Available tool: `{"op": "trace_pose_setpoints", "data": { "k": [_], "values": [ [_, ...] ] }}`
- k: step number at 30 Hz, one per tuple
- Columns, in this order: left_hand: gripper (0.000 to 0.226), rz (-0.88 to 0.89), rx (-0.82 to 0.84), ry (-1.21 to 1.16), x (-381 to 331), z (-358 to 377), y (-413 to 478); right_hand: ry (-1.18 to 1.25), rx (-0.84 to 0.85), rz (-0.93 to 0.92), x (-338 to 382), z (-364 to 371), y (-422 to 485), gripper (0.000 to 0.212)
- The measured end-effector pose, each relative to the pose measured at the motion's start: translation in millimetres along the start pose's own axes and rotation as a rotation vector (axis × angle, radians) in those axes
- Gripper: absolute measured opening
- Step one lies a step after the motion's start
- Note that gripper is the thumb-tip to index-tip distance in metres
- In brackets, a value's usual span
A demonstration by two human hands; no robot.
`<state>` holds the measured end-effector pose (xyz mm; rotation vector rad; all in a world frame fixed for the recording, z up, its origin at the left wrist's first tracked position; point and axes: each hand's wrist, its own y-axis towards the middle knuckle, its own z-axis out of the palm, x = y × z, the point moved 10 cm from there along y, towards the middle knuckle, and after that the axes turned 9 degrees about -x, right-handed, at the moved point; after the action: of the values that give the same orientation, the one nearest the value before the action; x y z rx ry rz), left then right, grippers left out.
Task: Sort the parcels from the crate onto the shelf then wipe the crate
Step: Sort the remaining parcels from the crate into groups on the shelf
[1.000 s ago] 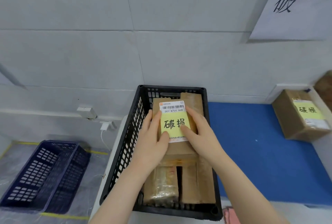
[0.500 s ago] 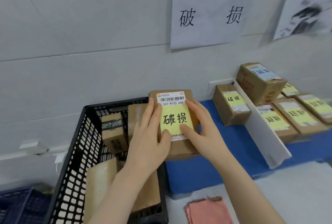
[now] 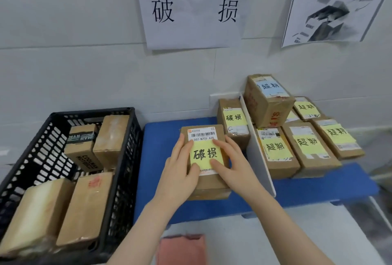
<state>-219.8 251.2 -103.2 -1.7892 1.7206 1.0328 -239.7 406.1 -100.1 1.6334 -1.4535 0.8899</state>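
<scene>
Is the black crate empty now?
No, the black crate holds four parcels, including a black-printed box and a taped brown parcel.

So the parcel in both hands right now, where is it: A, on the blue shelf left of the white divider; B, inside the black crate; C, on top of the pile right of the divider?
A: the parcel sits on the blue shelf, left of the white divider.

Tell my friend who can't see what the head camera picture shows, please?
Two hands, left hand and right hand, hold a brown parcel with a yellow label on a blue shelf. A black crate with more parcels sits left; labelled boxes sit right.
</scene>
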Motion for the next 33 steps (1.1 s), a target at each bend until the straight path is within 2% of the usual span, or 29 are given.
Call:
{"op": "trace_pose_setpoints", "data": {
  "k": [4, 10, 16, 19, 26, 33],
  "values": [
    [0.056, -0.119, 0.014, -0.004, 34, 27, -1, 0.011, 0.050, 0.058, -38, 19, 9, 0.045],
    [0.057, -0.152, 0.041, 0.015, 64, 67, 1, 0.013, 0.060, 0.084, -76, 46, 15, 0.040],
    [0.055, -0.074, 0.048, 0.011, 73, 67, -10, -0.192, 0.063, -0.088, -71, 45, 5, 0.046],
    [0.054, -0.060, 0.041, 0.120, 75, 66, -11, -0.289, 0.110, -0.101, -70, 56, 7, 0.050],
    [0.050, -0.047, 0.029, 0.231, 80, 70, 57, -0.394, 0.163, -0.003, -70, 73, 77, 0.055],
    [0.048, -0.058, 0.062, 0.187, 87, 93, 134, -0.614, 0.132, -0.011, -65, 71, 147, 0.058]
  ]
}}
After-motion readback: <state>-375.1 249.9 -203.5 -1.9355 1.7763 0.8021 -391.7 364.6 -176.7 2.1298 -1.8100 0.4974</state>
